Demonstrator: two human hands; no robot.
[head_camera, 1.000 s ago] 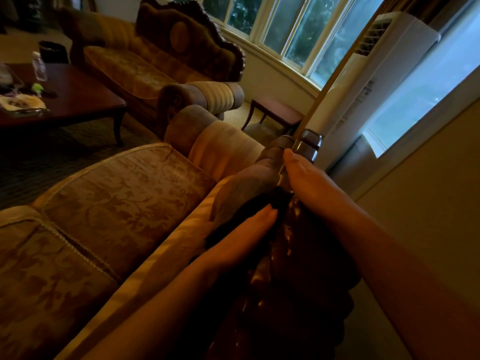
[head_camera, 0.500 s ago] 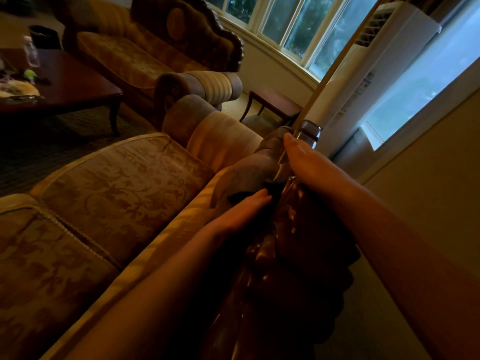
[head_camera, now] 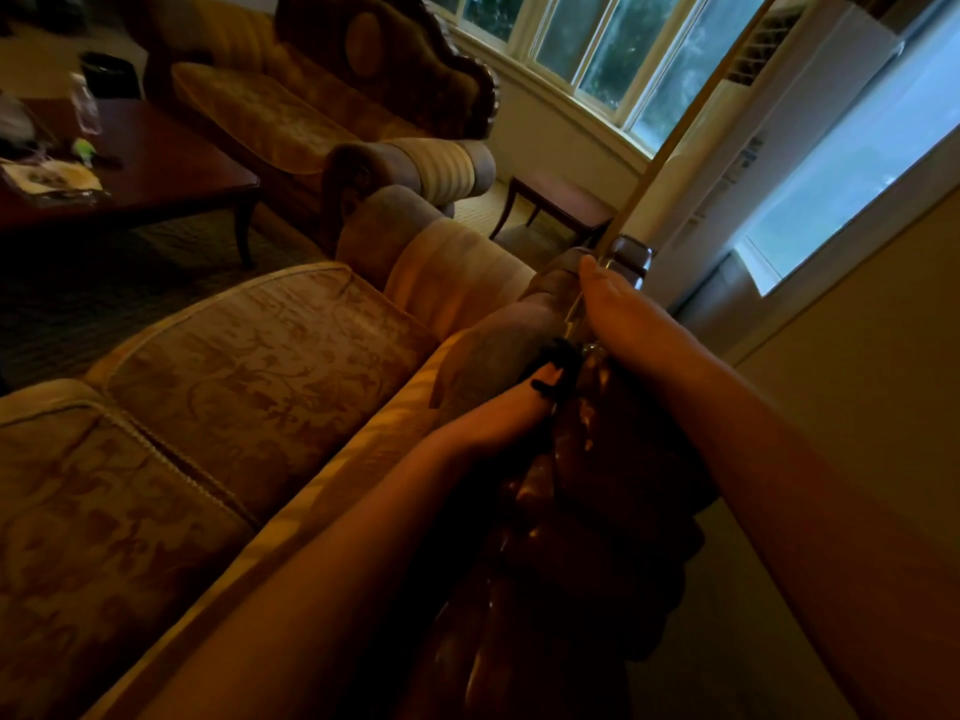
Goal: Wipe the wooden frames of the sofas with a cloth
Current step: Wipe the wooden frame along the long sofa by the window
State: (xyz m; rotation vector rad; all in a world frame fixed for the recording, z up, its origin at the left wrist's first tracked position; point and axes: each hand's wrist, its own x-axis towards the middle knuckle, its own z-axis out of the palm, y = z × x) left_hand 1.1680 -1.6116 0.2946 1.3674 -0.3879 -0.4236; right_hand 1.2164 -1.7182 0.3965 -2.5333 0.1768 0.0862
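The near sofa's carved, glossy dark wooden frame runs along the top of its back from the lower middle up toward the centre. My left hand reaches along the frame's inner side with straight fingers, pressing a dark cloth against the wood. The cloth's frayed edge lies over my fingertips. My right hand rests flat on the frame's top edge just beyond the cloth; its fingers point away from me. A second sofa with a dark carved frame stands at the back.
A slanted pole with a metal collar rises just past my right hand. A white air-conditioning unit and a wall stand to the right. A small side table sits between the sofas. A dark coffee table holds a bottle and clutter at left.
My left hand has slid forward along the frame toward my right hand, and the cloth has bunched up over its fingertips. My right hand has stayed on the frame's top.
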